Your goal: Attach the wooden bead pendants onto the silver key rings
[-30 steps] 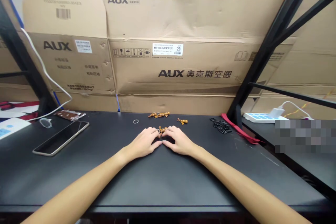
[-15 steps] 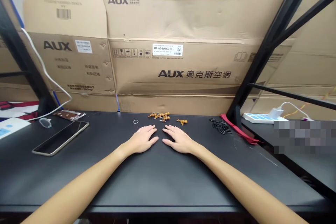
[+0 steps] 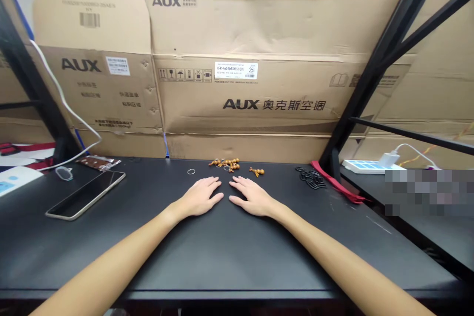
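Observation:
My left hand (image 3: 202, 196) lies flat on the black table (image 3: 222, 252), fingers stretched out, holding nothing. My right hand (image 3: 251, 196) rests flat beside it, also empty, thumbs almost touching. Just beyond the fingertips sits a small cluster of brown gourd-shaped charms with rings (image 3: 225, 163). One more brown charm (image 3: 257, 172) lies a little to the right of the cluster. A loose metal ring (image 3: 191, 171) lies to the left of it.
A phone (image 3: 86, 194) lies at the left, near a brown wrapper (image 3: 98, 161) and a white cable (image 3: 66, 103). Black rings (image 3: 312, 177) and a red strap (image 3: 338, 185) sit at the right by a black rack post (image 3: 365, 84). Cardboard boxes (image 3: 259, 59) wall the back.
One second ago both hands were pinching a charm between them. The charm now lies with the cluster at the back, and both hands have flattened on the table.

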### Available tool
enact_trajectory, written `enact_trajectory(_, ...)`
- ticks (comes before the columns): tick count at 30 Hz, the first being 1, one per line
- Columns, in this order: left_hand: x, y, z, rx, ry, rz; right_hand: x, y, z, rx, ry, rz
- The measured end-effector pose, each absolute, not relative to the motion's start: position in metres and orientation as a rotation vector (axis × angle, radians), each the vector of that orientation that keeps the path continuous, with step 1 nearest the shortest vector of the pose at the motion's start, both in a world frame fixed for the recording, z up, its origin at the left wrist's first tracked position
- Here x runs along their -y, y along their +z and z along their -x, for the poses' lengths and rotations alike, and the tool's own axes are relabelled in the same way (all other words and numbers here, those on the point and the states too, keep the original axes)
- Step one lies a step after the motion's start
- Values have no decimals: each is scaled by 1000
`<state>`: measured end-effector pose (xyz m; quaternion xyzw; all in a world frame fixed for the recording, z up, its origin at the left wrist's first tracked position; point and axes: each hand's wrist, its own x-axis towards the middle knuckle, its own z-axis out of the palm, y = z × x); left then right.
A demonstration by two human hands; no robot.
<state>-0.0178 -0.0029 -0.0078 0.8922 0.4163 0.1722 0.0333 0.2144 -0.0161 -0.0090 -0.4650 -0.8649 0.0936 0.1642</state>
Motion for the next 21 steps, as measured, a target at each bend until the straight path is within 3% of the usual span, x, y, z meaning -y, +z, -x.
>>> enact_trajectory(14, -3, -9, 25, -1265, 525, -2756, 3, -19, -226, 2452, 123, 1328)
enact_trajectory(21, -19, -12, 40, -1936, 584, -2515, -21, -23, -257, 2169, -234, 1661)
